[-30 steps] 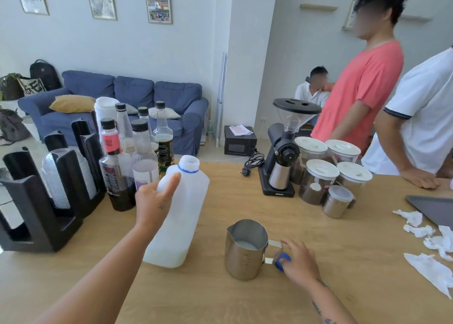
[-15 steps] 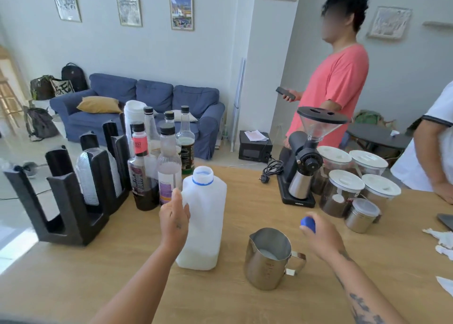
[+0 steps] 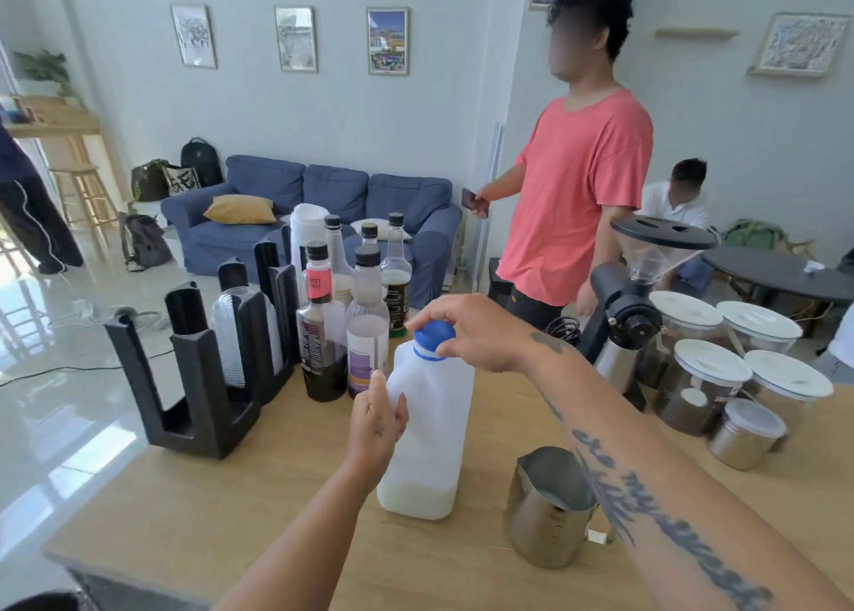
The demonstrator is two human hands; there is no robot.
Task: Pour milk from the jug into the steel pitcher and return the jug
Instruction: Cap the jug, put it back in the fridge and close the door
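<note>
A translucent white milk jug (image 3: 434, 430) stands upright on the wooden counter (image 3: 259, 518), with a low layer of milk at its bottom. My left hand (image 3: 376, 418) grips the jug's left side at its handle. My right hand (image 3: 466, 330) pinches the blue cap (image 3: 434, 335), which sits on the jug's neck. The steel pitcher (image 3: 547, 509) stands to the right of the jug, partly behind my right forearm, with a little milk showing inside.
Several syrup bottles (image 3: 344, 314) and a black cup-and-lid holder (image 3: 208, 379) stand behind and left of the jug. A coffee grinder (image 3: 637, 296), lidded jars (image 3: 707, 379) and a steel tin (image 3: 744, 432) fill the right. A person in a red shirt (image 3: 577, 180) stands beyond the counter.
My right hand carried the blue cap from beside the pitcher up and left onto the jug's neck. The jug went from tilted to upright, with my left hand still on it.
</note>
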